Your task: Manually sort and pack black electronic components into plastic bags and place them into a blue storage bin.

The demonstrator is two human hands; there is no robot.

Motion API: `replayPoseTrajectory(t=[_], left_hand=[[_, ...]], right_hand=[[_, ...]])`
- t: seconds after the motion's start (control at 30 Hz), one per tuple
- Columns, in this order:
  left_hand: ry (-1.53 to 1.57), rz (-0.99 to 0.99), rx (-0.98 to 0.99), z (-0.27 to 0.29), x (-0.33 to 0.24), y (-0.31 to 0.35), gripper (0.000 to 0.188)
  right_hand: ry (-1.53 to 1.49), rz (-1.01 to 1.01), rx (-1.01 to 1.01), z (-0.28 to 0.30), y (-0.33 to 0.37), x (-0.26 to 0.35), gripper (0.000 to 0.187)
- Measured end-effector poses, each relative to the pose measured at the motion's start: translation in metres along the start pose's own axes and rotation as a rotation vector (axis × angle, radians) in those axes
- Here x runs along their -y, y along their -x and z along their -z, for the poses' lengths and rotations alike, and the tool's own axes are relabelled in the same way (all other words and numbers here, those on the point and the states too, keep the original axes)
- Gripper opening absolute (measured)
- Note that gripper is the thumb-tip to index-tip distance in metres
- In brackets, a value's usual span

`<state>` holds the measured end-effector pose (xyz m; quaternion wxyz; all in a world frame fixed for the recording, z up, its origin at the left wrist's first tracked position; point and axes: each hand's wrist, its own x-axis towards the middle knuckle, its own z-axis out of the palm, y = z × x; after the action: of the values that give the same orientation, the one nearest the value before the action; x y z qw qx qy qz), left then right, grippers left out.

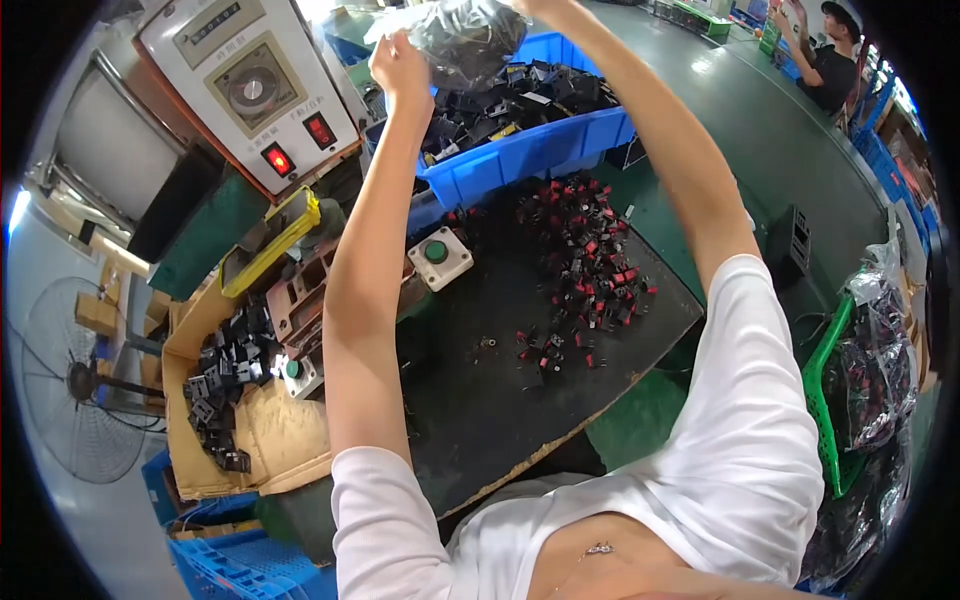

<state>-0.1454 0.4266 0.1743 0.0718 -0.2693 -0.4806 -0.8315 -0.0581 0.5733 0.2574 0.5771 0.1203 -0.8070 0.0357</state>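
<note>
Both my arms reach out over the far side of the workbench. My left hand is closed on the left edge of a clear plastic bag with dark parts in it. My right hand grips the bag's right upper corner; the top edge of the picture partly cuts this hand off. The bag hangs above a blue crate heaped with black plastic parts. On the bench below lies a loose spread of small red-and-black switches.
A green push-button box sits beside my left forearm. Left of it stand a grey control box with a lit red switch and a cardboard box of black parts. A fan is far left; a green basket with bagged parts is right. Another person works far right.
</note>
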Motion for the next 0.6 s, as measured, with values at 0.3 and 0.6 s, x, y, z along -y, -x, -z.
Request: replayPoseTrajectory(t=[0.3, 0.6], left_hand=[[0.102, 0.082, -0.064, 0.018, 0.000, -0.002, 0.013], [0.167, 0.163, 0.096, 0.007, 0.019, -0.022, 0.012]], right_hand=[[0.026, -0.186, 0.000, -0.006, 0.008, -0.005, 0.014], [-0.579, -0.390, -0.098, 0.004, -0.010, -0.019, 0.017]])
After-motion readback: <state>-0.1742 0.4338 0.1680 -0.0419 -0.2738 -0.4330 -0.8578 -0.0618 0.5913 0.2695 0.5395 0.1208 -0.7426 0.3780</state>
